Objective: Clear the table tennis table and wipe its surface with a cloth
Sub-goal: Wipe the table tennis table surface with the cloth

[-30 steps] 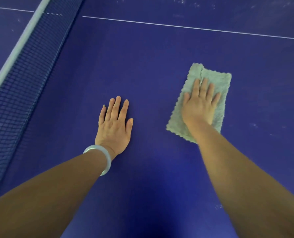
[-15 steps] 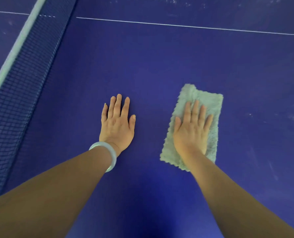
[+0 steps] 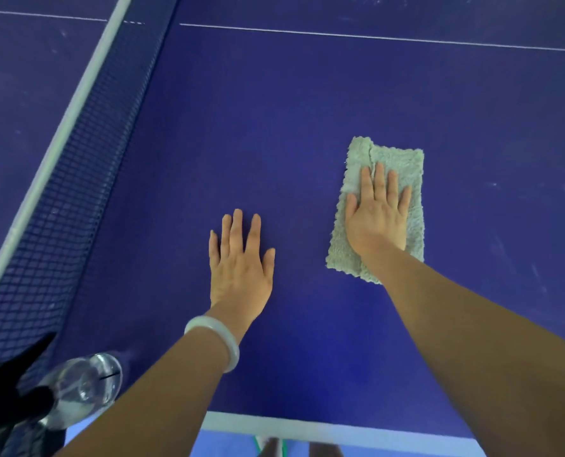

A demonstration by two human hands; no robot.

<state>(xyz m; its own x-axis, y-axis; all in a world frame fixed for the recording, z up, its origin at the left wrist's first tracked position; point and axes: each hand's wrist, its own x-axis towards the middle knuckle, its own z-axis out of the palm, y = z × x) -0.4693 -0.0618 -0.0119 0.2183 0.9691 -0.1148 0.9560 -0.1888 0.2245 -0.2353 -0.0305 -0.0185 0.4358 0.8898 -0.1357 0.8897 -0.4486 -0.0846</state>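
Observation:
A folded pale green cloth (image 3: 403, 163) lies flat on the dark blue table tennis table (image 3: 274, 127), right of centre. My right hand (image 3: 376, 212) presses flat on it with straight fingers. My left hand (image 3: 240, 265) rests flat on the bare table surface to the left of the cloth, fingers spread; a pale bangle sits on that wrist.
The net (image 3: 76, 179) with its white top band runs diagonally along the left. A clear glass-like object (image 3: 83, 387) sits at the lower left by the net end, next to something black. The table's white near edge (image 3: 307, 423) shows at the bottom. Faint smudges mark the right side.
My right hand slid the cloth toward me. The view has tilted down, bringing the table's near edge and the clear object into sight. My left hand stays flat in place.

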